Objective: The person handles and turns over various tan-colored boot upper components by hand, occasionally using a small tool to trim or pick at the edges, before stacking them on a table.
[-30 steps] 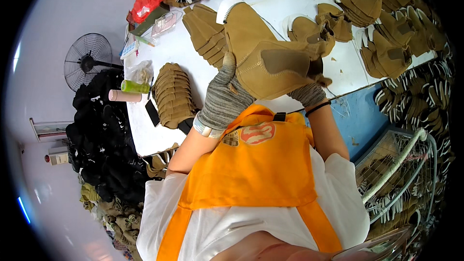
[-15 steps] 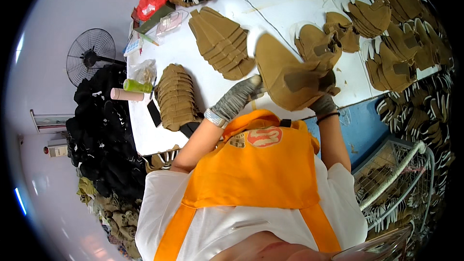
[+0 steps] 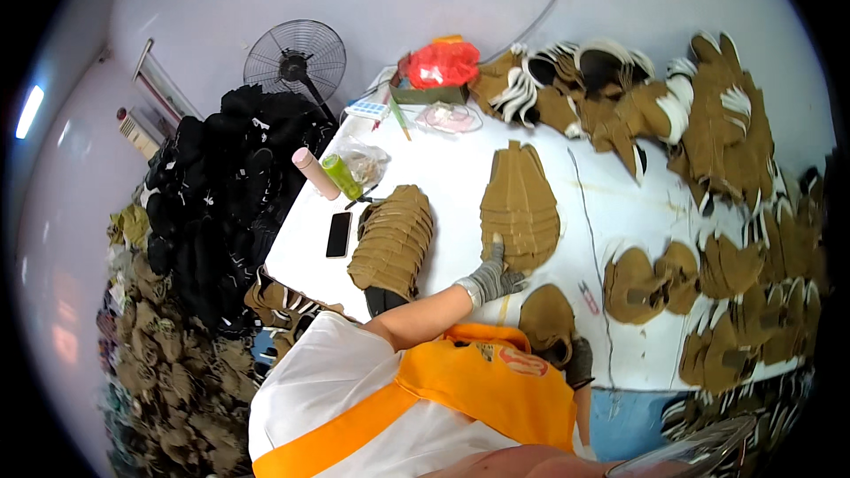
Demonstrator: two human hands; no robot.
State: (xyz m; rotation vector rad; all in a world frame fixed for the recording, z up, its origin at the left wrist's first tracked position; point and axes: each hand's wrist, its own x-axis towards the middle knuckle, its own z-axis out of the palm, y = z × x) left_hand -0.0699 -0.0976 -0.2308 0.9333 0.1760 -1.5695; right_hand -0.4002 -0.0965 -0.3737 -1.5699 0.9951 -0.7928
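Note:
My left hand (image 3: 493,278), in a grey glove, is at the near end of an overlapping stack of brown fabric pieces (image 3: 520,204). Its thumb stretches onto the stack, apart from the fingers, which lie by the stack's edge. Close to my body, my right hand (image 3: 580,363), in a darker glove, grips a brown shoe upper (image 3: 546,314) by its right side; part of its fingers is hidden. Left of my left hand lies a second overlapping row of brown pieces (image 3: 392,239), with something black under its near end.
Finished-looking brown uppers (image 3: 635,288) with white edges stand in groups at the right, more (image 3: 620,119) along the wall. Pink-handled snips (image 3: 589,298), a phone (image 3: 338,235), a pink flask (image 3: 315,173) and a green bottle (image 3: 341,175) lie on the white table (image 3: 443,146). A fan (image 3: 294,64) stands behind.
The view has swung to show more of the wall. My left hand has moved from beside the shoe upper to the stack; my right hand has brought the upper lower, toward my body.

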